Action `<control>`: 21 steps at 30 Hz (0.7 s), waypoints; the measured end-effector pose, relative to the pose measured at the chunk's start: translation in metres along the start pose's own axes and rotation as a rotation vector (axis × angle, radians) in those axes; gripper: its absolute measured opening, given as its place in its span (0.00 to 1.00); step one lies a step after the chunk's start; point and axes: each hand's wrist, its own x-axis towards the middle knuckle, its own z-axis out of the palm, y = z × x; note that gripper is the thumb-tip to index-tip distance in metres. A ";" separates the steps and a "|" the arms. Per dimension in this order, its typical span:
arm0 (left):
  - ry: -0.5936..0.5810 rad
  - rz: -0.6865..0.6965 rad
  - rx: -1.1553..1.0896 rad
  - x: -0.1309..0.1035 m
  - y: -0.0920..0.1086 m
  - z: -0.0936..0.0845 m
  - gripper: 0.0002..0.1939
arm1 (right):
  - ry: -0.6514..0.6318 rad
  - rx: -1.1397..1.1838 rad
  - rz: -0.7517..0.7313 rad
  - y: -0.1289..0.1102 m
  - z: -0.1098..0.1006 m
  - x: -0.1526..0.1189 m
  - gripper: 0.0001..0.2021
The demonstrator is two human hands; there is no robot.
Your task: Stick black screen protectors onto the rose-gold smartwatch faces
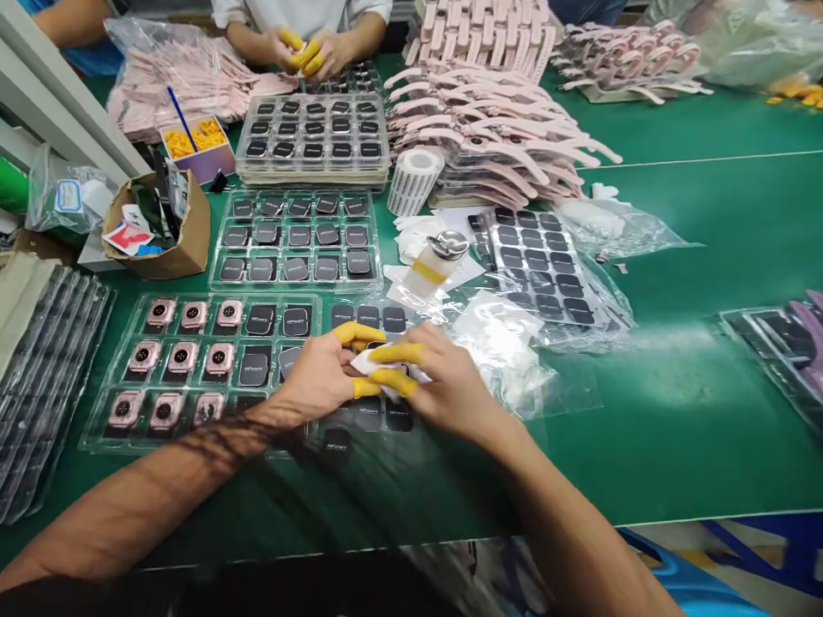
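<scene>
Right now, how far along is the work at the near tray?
Partway, it seems: nine pink watch bodies sit in the near tray, sensors up. The right hand pinches a white cloth at the left hand; blur hides whether anything is inside. Dark squares in the tray's right columns appear left to do.

- Worktop point(643, 360): green, crossed by a thin pale line
- Covers point(353, 332) on the person's fingers point(399, 380): yellow
- Wipe point(365, 362): white
- Watch bodies point(182, 356): pink, with black round centres
- Square pieces point(254, 367): black, some with pale lettering
- Straps point(476, 128): pale pink
- Label roll point(411, 187): white, patterned with rows of dark marks
- Bottle point(432, 264): yellow band, silver top
- Small box point(215, 163): lilac
- Pieces in it point(204, 135): orange-yellow
- Stick point(182, 120): blue
- Carton point(193, 236): brown
- Co-worker's sleeve point(230, 12): white
</scene>
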 end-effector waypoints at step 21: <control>-0.082 0.109 0.057 0.012 0.002 -0.005 0.27 | -0.095 -0.138 0.359 -0.094 0.059 -0.079 0.26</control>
